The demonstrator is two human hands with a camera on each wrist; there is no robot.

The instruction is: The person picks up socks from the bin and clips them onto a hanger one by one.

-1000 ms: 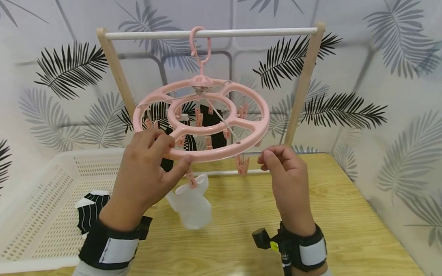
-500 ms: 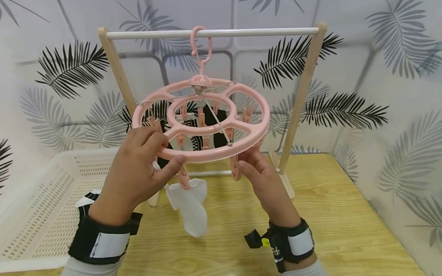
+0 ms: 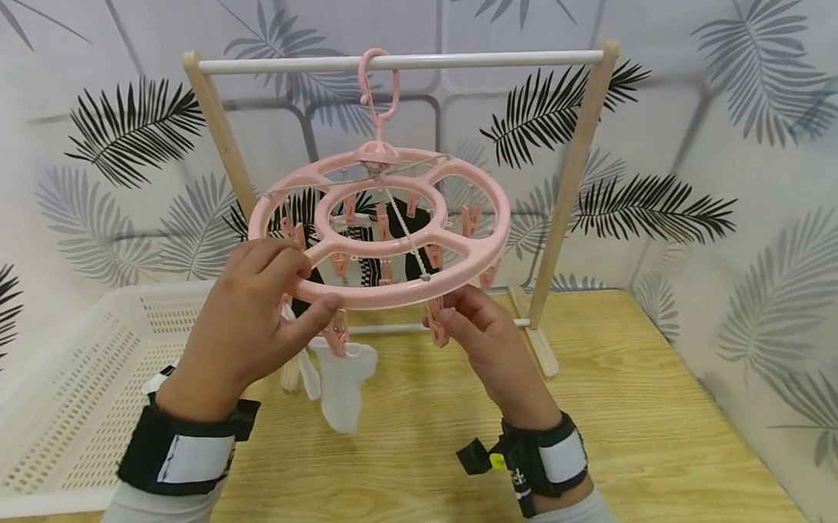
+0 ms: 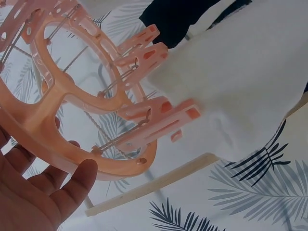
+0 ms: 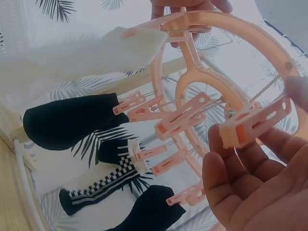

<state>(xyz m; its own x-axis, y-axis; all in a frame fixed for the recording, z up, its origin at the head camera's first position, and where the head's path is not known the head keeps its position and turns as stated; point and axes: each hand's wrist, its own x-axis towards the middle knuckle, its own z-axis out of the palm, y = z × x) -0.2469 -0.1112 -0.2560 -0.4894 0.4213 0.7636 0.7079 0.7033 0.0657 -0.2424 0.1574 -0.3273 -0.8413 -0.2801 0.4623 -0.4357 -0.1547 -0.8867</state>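
Observation:
A round pink clip hanger hangs by its hook from the rack's white bar. My left hand grips its front-left rim, thumb on the near edge and fingers over the ring. At the front of the ring, my right hand holds a dangling pink peg with nothing clipped in it. A white sock hangs from a peg beside my left hand. In the right wrist view, black socks and a black-and-white checked sock hang from other pegs.
The rack's wooden posts stand on a wood-grain table. A white perforated basket sits at the left, with a dark-and-white sock partly hidden behind my left forearm. Leaf-patterned cloth covers the wall behind.
My right hand has moved left from beside the ring and taken hold of the bare peg. My left hand has shifted slightly left along the rim, and the white sock has swung left.

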